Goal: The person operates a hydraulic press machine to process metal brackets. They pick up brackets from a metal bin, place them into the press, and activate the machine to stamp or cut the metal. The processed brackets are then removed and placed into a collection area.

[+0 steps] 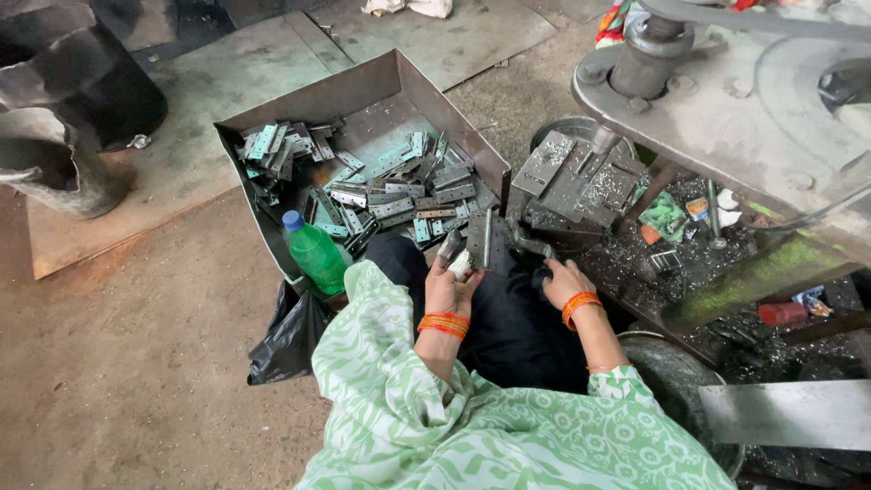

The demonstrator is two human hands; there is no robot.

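Note:
My left hand (451, 279) is raised over my lap and holds a stack of flat grey metal hinge plates (479, 240) upright, with a bit of white cloth in the fingers. My right hand (562, 280) rests palm down by the base of the press die (570, 189), its fingers on a dark metal part there. Both wrists wear orange bangles. A metal tray (363, 91) in front of me holds several loose hinge plates (399, 195), some with a green tint.
A green plastic bottle (313, 254) with a blue cap leans at the tray's near corner above a black plastic bag (288, 338). The heavy press frame (726, 109) overhangs at right, with metal scraps (680, 245) beneath. Dark metal drums (63, 100) stand at left.

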